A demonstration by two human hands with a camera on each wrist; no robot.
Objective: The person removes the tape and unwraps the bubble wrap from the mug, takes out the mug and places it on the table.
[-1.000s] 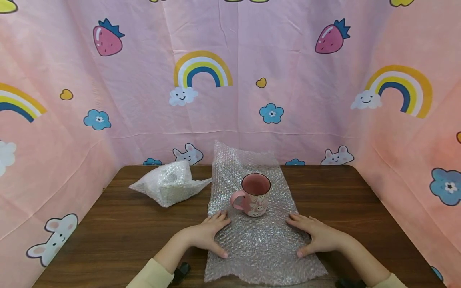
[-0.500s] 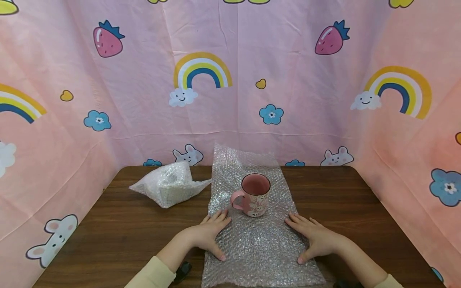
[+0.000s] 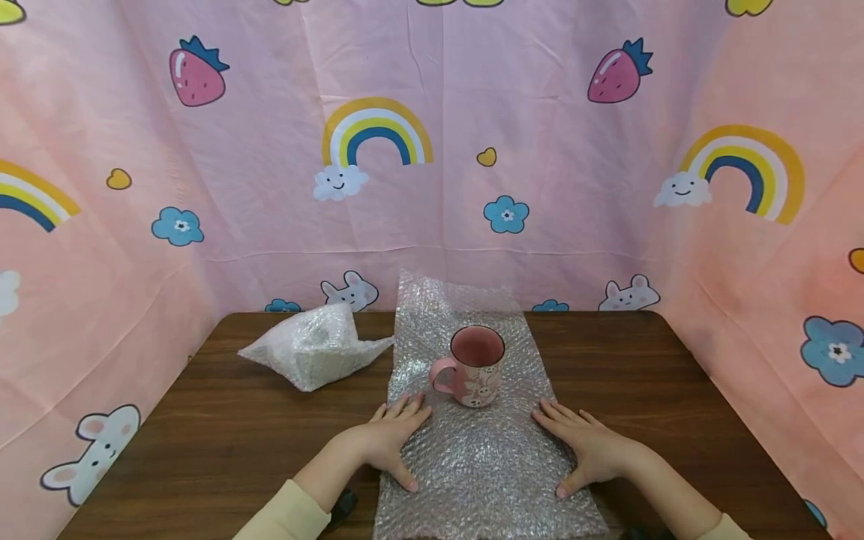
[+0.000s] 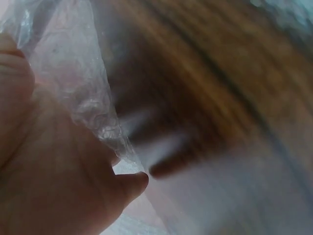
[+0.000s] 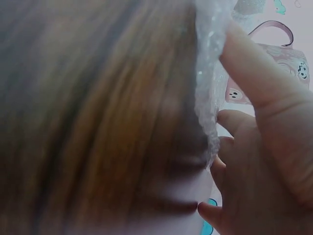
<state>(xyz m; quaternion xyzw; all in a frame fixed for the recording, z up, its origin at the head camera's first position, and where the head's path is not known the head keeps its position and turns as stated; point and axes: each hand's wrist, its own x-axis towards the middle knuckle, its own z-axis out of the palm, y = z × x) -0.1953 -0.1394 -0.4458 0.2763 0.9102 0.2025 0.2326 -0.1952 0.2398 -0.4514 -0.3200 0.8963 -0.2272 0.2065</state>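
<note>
A pink mug (image 3: 476, 371) with a printed pattern and a handle on its left stands upright on a sheet of bubble wrap (image 3: 493, 465). The sheet runs from the front of the table to the pink cloth behind. On the sheet's left edge rests my left hand (image 3: 388, 442), fingers spread and thumb toward me. My right hand (image 3: 594, 448) lies likewise on the right edge, its fingers straight and apart. Neither hand touches the mug, which is just beyond the fingertips. In the right wrist view the mug (image 5: 288, 61) shows partly behind the thumb.
A bundle wrapped in bubble wrap (image 3: 317, 349) sits on the dark wooden table (image 3: 223, 442) at the back left. Pink printed cloth (image 3: 445, 217) hangs around the back and both sides. A small black object (image 3: 343, 508) is beside the left wrist.
Both hands have drawn the bubble wrap slightly toward me, so its near edge now reaches the bottom of the head view. The mug and wrapped bundle stay nearly where they were.
</note>
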